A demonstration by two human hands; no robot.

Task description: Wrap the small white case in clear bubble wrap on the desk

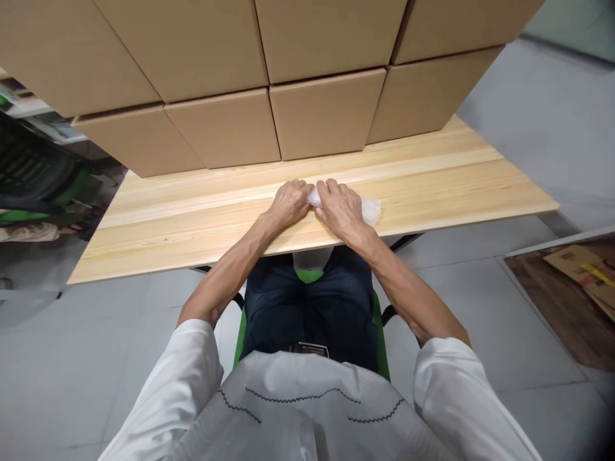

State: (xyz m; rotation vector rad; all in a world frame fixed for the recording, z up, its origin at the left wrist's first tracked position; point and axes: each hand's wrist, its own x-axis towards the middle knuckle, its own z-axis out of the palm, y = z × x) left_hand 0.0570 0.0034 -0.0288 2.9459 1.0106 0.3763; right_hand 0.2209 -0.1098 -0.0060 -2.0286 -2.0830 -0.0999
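A crumpled bundle of translucent white plastic wrap (371, 210) lies on the wooden table, near its front edge. Both hands are closed over it, side by side with a small gap between them. My left hand (291, 202) has its fingers curled round the left end. Across the middle and right of the bundle lies my right hand (340, 208), fingers bent and gripping. A bit of the plastic shows between the hands, and a looser end sticks out right of my right hand. Whatever may be inside the wrap is hidden.
Brown cardboard boxes (327, 115) stand stacked in two visible rows along the back of the wooden table (202, 218). A black and green chair (43, 173) is at the left. On the floor at right lies flat cardboard (583, 272) on a brown surface.
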